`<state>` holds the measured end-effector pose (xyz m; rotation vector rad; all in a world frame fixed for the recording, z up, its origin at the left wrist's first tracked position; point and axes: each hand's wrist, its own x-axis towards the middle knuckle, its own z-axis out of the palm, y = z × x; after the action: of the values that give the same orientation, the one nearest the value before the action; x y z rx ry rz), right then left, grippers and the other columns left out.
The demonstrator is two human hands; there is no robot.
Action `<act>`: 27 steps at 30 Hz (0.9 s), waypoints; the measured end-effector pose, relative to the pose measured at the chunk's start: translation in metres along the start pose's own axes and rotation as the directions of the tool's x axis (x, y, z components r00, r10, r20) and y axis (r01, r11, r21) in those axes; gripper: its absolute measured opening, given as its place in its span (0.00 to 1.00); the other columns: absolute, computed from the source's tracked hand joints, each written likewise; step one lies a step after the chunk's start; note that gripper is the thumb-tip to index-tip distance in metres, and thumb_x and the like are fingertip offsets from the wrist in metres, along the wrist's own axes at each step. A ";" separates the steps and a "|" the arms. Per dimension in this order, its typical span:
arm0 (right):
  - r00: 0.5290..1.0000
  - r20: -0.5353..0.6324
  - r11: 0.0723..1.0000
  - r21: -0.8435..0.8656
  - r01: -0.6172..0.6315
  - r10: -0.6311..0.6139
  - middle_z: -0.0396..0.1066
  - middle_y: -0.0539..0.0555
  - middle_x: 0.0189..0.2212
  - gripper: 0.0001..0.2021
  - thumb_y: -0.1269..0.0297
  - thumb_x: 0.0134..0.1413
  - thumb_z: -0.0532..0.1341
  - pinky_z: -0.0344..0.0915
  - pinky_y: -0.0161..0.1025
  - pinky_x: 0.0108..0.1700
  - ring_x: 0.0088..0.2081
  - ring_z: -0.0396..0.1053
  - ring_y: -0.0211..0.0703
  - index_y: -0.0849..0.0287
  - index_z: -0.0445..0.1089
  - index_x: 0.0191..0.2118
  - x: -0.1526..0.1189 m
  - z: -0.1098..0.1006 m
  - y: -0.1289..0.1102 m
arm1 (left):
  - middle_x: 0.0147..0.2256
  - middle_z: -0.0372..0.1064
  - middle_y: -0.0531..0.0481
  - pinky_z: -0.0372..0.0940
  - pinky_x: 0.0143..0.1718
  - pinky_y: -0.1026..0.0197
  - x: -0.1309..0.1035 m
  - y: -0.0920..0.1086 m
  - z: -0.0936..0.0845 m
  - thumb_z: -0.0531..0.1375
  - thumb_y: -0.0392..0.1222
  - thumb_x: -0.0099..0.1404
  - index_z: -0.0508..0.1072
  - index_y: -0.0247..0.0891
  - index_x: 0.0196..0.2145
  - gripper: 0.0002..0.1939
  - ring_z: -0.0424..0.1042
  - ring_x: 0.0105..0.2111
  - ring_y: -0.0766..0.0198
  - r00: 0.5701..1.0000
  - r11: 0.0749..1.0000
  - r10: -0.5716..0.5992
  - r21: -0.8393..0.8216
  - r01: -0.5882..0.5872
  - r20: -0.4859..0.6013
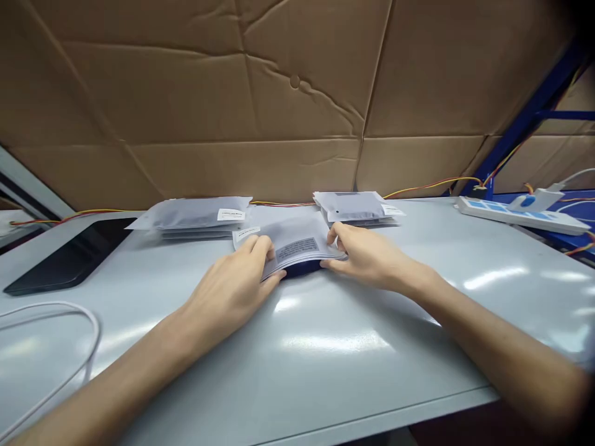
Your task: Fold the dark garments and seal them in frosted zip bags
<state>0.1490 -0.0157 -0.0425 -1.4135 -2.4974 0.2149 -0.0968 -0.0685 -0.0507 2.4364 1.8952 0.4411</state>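
A stack of frosted plastic bags (297, 230) with printed text and a white label lies at the middle of the table, its near edge bowed upward. My left hand (239, 279) grips the stack's left near corner, thumb at the lower edge and fingers on top. On the right near corner, my right hand (367, 255) pinches the same stack between thumb and curled fingers. A dark shadowed gap shows below the near edge. Behind to the left sits a pile of similar labelled bags (195, 214), and a smaller pile of bags (352, 205) sits behind to the right.
A black tablet-like slab (69, 254) lies on the left of the grey table (325, 378). A white cable (95, 328) loops at the near left. At the right back stands a power strip (520, 214) with plugs. Brown cardboard (209, 99) lines the back.
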 end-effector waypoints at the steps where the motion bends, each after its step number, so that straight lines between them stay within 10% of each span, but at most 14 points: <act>1: 1.000 -0.011 1.000 -0.016 -0.001 0.001 0.75 0.56 0.41 0.15 0.53 0.57 0.63 0.62 0.41 0.33 0.37 0.72 0.49 0.56 0.65 0.44 0.001 0.001 -0.001 | 0.38 0.68 0.48 0.59 0.29 0.56 0.000 -0.001 0.001 0.54 0.50 0.68 0.61 0.43 0.38 0.09 0.71 0.31 0.55 1.000 1.000 0.010 -0.005 -0.010 -0.007; 20: 0.989 -0.074 0.970 -0.196 -0.141 0.129 0.76 0.54 0.40 0.05 0.60 0.63 0.59 0.59 0.40 0.32 0.39 0.72 0.50 0.54 0.69 0.41 0.008 -0.002 0.012 | 0.59 0.60 0.45 0.60 0.60 0.45 -0.004 -0.007 -0.016 0.56 0.36 0.65 0.60 0.47 0.64 0.30 0.58 0.59 0.50 0.893 0.900 0.434 -0.016 -0.435 0.117; 27: 0.992 -0.070 0.985 -0.144 0.098 -0.108 0.69 0.60 0.48 0.13 0.63 0.60 0.62 0.66 0.48 0.51 0.51 0.67 0.54 0.57 0.67 0.50 0.005 0.000 0.008 | 0.58 0.62 0.46 0.62 0.59 0.49 -0.003 -0.008 -0.016 0.53 0.31 0.63 0.62 0.47 0.62 0.30 0.63 0.57 0.53 0.894 0.900 0.435 -0.026 -0.435 0.104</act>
<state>0.1533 -0.0072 -0.0443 -1.3112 -2.5557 -0.0365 -0.1091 -0.0715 -0.0375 2.8161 1.2965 0.3080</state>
